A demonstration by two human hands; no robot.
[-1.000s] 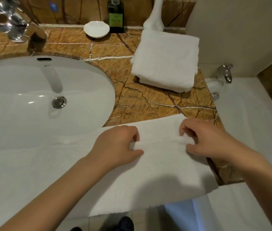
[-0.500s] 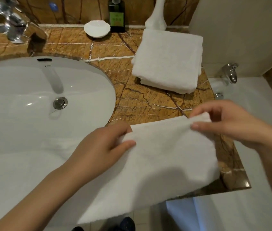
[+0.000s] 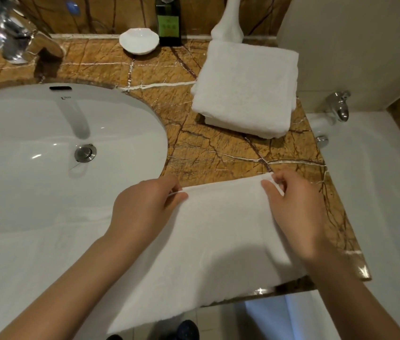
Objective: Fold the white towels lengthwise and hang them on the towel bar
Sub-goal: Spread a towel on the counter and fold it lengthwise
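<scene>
On the marble counter's front edge, both hands pinch the white towel (image 3: 218, 231) along its far hem, left hand (image 3: 142, 209) and right hand (image 3: 292, 212). Uneven pulling could skew the fold; overhanging cloth might slide off.

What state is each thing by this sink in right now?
towel, laid flat across the counter, far edge held
left hand, pinching the towel's far edge
right hand, pinching the towel's far right corner
folded towels, stacked on the counter, untouched
soap dish, empty
faucet, not running
sink, holds no water
</scene>
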